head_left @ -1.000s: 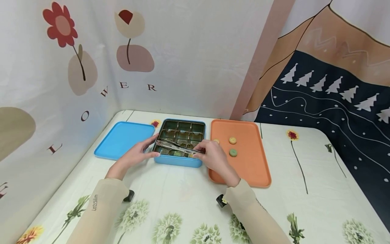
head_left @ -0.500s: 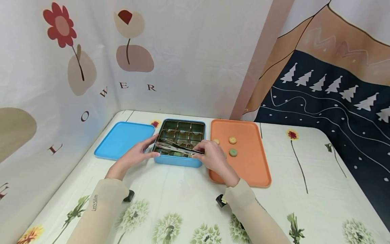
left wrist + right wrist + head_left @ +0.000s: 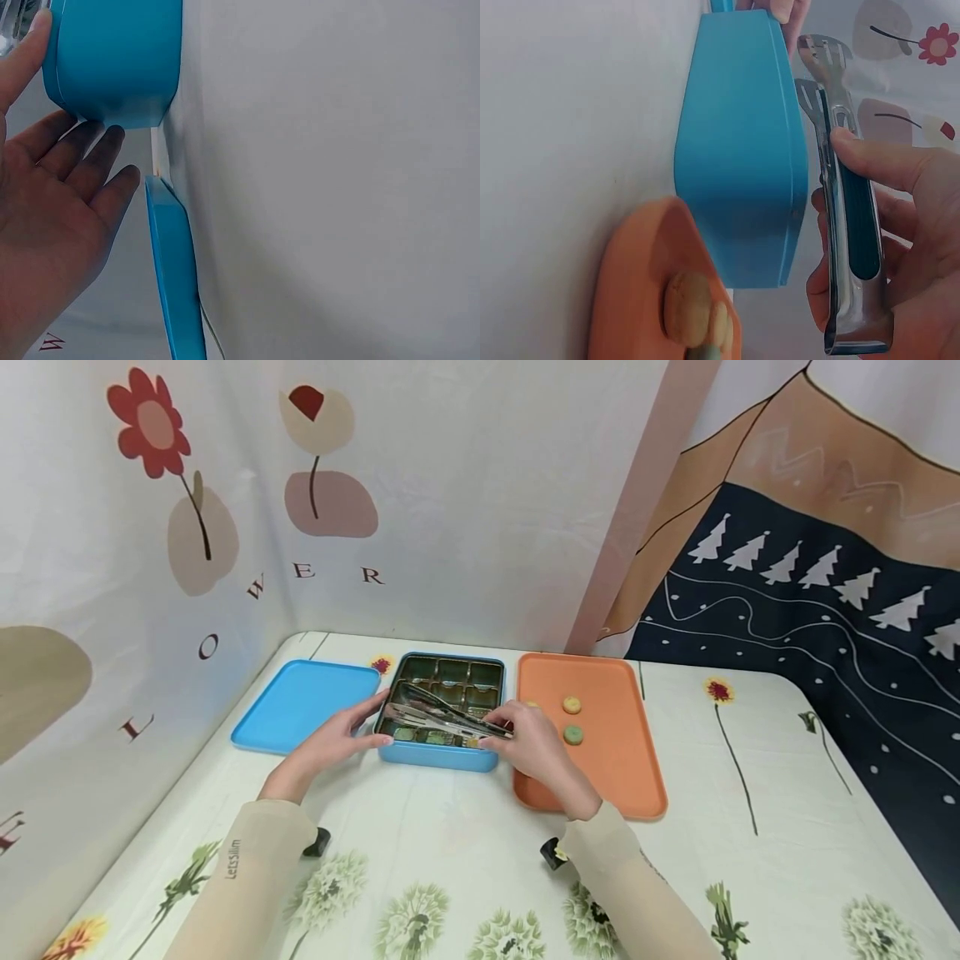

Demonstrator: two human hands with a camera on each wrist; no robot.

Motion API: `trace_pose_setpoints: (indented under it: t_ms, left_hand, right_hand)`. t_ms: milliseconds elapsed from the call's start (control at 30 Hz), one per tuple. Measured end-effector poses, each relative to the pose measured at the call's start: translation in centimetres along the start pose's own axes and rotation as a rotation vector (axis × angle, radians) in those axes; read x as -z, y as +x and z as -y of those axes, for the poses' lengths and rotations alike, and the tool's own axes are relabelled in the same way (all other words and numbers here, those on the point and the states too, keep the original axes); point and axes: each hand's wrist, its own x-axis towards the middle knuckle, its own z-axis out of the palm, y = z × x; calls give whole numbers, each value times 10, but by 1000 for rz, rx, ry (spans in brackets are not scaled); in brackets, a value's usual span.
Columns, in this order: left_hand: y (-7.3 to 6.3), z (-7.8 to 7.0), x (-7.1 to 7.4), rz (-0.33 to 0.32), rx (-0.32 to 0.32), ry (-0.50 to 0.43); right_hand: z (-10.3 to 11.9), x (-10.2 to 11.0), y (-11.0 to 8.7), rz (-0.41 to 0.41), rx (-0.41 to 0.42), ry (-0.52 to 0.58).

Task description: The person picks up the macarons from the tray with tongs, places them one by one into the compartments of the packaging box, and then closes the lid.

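My right hand (image 3: 536, 739) holds metal tongs (image 3: 847, 187) with dark teal grip inserts, thumb on one arm and fingers on the other. The tongs' ends stand apart above the front of a blue box (image 3: 438, 757), pointing left. Inside the box is a dark insert with several square compartments. Green pieces (image 3: 437, 737) sit in its front row, and something yellow (image 3: 472, 742) shows at the front right, partly hidden. My left hand (image 3: 333, 743) touches the box's left front corner, thumb at the rim, other fingers fairly straight along the side.
Right of the box lies an orange tray (image 3: 615, 768) bearing a yellow round piece (image 3: 572, 705), a green one (image 3: 573, 735) and another yellow one partly behind my right hand. A flat blue lid (image 3: 300, 697) lies to the left. Fabric walls rise behind the table.
The tongs have risen and shifted slightly right with my right hand, and their arms have spread wider. The green pieces in the front row show more clearly. My left hand stays put.
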Motion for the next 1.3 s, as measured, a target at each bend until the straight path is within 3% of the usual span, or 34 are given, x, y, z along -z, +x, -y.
trace_pose_setpoints:
  t_ms: [333,1300]
  left_hand:
    - [1,3,0,-5,9,13]
    - [2,4,0,1,34,14]
  right_hand:
    - [-7,16,-10,-8,-22,72]
    - [-48,47,-32,-86,-28,93]
